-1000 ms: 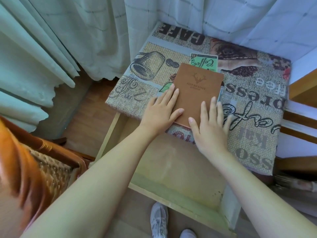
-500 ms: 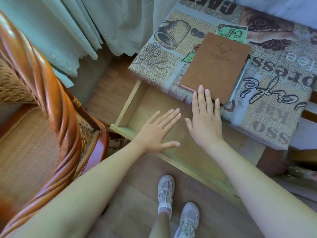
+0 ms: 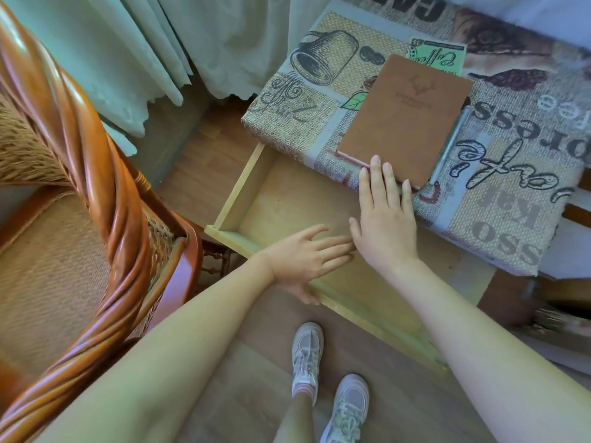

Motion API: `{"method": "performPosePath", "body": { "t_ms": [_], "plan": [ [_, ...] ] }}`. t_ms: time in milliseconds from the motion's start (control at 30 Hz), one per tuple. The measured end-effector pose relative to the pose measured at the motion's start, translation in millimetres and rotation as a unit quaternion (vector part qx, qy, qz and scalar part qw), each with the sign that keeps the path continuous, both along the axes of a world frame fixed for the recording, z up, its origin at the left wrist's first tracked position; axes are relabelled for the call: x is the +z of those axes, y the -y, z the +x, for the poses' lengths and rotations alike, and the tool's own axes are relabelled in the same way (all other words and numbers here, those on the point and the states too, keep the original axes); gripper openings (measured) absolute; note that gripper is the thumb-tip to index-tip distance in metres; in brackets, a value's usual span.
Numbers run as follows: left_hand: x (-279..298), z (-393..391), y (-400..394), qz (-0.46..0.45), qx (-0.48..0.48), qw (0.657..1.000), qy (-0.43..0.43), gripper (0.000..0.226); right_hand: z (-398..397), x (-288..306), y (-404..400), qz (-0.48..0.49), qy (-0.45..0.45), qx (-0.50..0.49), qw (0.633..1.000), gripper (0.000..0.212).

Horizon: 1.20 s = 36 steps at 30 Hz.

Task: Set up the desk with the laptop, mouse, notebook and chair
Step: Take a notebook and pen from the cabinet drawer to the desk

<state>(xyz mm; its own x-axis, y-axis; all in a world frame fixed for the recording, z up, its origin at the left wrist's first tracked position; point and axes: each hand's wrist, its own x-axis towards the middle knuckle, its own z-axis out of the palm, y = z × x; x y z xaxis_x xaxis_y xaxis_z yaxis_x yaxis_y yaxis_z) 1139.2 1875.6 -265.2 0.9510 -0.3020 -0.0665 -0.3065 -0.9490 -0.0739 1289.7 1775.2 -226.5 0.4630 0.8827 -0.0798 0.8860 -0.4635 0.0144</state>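
A brown notebook with a deer emblem lies flat on the desk, which is covered by a coffee-print cloth. A silver pen lies along the notebook's right edge. My right hand is open, fingers spread, its fingertips at the notebook's near edge. My left hand is open and rests on the front rail of the pulled-out wooden drawer, thumb on the outside. The rattan chair stands at the left. No laptop or mouse is in view.
Pale curtains hang at the back left behind the chair and desk. The open drawer juts toward my feet on the wooden floor. Dark wooden furniture sits at the right edge.
Both hands slid back off the notebook. The left hand dropped to the drawer's front rail, the right stays at the notebook's near edge. My view swung left and down, bringing the chair in.
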Motion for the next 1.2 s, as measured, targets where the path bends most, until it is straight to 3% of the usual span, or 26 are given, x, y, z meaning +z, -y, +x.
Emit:
{"method": "performPosePath", "body": {
  "t_ms": [133,300,467,667,867,933,1033,1200],
  "plan": [
    [5.5,4.6,3.1,0.013,-0.034,0.999,0.022,0.072,5.5,3.1,2.7,0.026,-0.005,0.01,1.0,0.073],
    [25.3,9.0,-4.9,0.018,-0.019,0.998,0.051,0.064,12.5,10.4,6.3,0.058,-0.021,0.012,0.998,0.067],
    [33.3,15.1,-10.2,0.018,-0.02,0.996,0.088,0.07,17.7,10.3,16.8,0.056,-0.026,-0.01,0.998,0.07],
    [25.6,21.6,-13.5,0.029,-0.029,0.992,0.119,0.077,23.4,4.7,32.4,0.018,-0.026,0.014,0.999,0.098],
    [37.3,78.5,-30.3,0.073,0.126,0.978,0.147,0.108,27.3,6.9,37.7,-0.005,-0.019,0.022,1.0,0.109],
    [39.6,97.3,-33.5,0.071,0.175,0.97,0.154,0.096,33.5,6.6,37.6,-0.019,-0.003,0.013,1.0,0.109],
    [33.0,116.3,-37.9,0.032,0.182,0.97,0.157,0.058,46.1,7.3,35.9,-0.023,0.005,-0.005,1.0,0.107],
    [23.4,124.6,-43.5,0.043,0.146,0.975,0.161,0.048,61.7,-1.2,38.5,0.038,-0.012,0.018,0.999,0.086]
  ]
}}
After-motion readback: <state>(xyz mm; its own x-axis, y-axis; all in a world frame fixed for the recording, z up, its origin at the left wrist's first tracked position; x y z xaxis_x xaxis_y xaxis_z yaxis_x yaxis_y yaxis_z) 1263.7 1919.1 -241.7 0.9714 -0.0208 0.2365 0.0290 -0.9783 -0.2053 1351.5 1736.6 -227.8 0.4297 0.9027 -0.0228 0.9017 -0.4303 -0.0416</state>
